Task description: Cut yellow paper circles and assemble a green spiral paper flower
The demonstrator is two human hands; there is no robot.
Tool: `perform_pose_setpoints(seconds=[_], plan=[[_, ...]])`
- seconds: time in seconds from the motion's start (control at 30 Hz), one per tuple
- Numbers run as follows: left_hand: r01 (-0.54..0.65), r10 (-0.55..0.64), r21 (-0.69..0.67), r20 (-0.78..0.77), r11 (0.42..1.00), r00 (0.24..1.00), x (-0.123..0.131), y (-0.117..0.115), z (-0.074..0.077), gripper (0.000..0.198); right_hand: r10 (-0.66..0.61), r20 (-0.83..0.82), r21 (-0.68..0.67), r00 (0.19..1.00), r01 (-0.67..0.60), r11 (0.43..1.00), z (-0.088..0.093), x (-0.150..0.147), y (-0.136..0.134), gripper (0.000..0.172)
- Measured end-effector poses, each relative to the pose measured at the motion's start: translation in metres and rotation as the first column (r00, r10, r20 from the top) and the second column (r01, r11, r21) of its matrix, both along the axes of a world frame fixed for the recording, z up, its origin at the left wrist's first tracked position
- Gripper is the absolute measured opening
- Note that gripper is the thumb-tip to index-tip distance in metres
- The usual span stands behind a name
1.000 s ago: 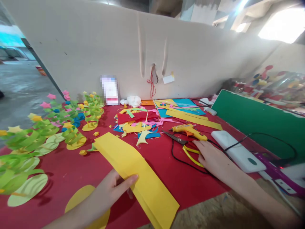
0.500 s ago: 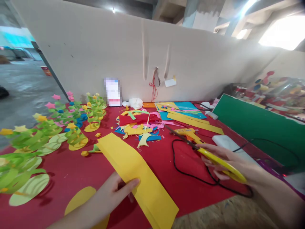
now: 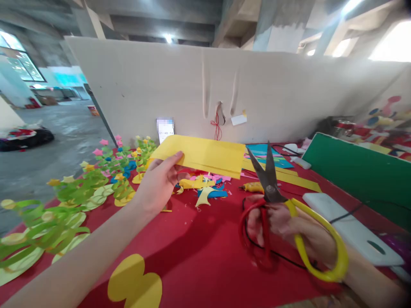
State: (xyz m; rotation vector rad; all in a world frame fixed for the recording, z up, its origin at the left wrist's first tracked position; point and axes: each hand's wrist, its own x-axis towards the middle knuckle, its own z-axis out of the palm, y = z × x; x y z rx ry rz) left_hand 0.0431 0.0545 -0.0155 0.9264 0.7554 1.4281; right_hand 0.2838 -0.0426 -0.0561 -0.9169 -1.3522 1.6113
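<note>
My left hand [image 3: 163, 182] pinches the left part of a folded strip of yellow paper [image 3: 208, 155], thumb on top, and holds it up over the table. In my right hand [image 3: 282, 226] is a pair of scissors [image 3: 271, 192] with one red and one yellow handle. Their blades are spread and point up, just right of the strip's free end, apart from it. Below my left forearm a yellow paper cutout with rounded lobes [image 3: 136, 280] lies on the red tabletop [image 3: 199, 248]. Paper scraps [image 3: 208, 192] are heaped behind, partly hidden by the strip.
Green spiral paper plants with stars [image 3: 99, 184] stand along the left. A yellow glue gun [image 3: 253, 187] with a black cord lies behind the scissors. To the right are a white power bank-like slab [image 3: 340, 222] and a green board [image 3: 359, 171]. A phone [image 3: 165, 128] leans on the wall.
My left hand has raised the yellow paper and turned it from slanting toward me to nearly level. The scissors, closed before, are now spread and tipped upward. The view has shifted left and up.
</note>
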Motion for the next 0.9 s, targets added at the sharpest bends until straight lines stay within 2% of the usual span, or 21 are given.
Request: perform_pose_setpoints(seconds=[0.17, 0.3, 0.4, 0.57, 0.77, 0.9], plan=[[0.011, -0.008, -0.036, 0.076, 0.999, 0.997, -0.002, 0.021, -0.013, 0.006, 0.13, -0.166, -0.082, 0.977, -0.145, 0.986, -0.012, 0.008, -0.005, 0.041], [0.026, -0.021, -0.054, 0.093, 0.998, 0.995, -0.003, 0.024, -0.019, 0.007, 0.192, -0.294, -0.132, 0.936, -0.239, 0.962, -0.019, 0.012, -0.004, 0.044], [0.037, -0.031, -0.055, 0.1, 0.998, 0.994, -0.002, 0.025, -0.019, 0.007, 0.227, -0.326, -0.146, 0.918, -0.286, 0.947, -0.021, 0.014, -0.003, 0.043], [0.068, -0.063, -0.054, 0.093, 0.996, 0.994, 0.001, 0.023, -0.02, 0.007, 0.22, -0.322, -0.136, 0.921, -0.276, 0.952, -0.019, 0.014, -0.003, 0.04], [0.103, -0.099, -0.082, 0.049, 0.991, 0.994, 0.004, 0.018, -0.019, 0.008, 0.182, -0.217, -0.174, 0.959, -0.222, 0.96, -0.015, 0.015, -0.003, 0.039], [0.047, -0.046, -0.123, 0.012, 0.991, 0.999, 0.005, 0.014, -0.018, 0.008, 0.148, -0.151, -0.173, 0.977, -0.174, 0.97, -0.014, 0.015, -0.004, 0.04]])
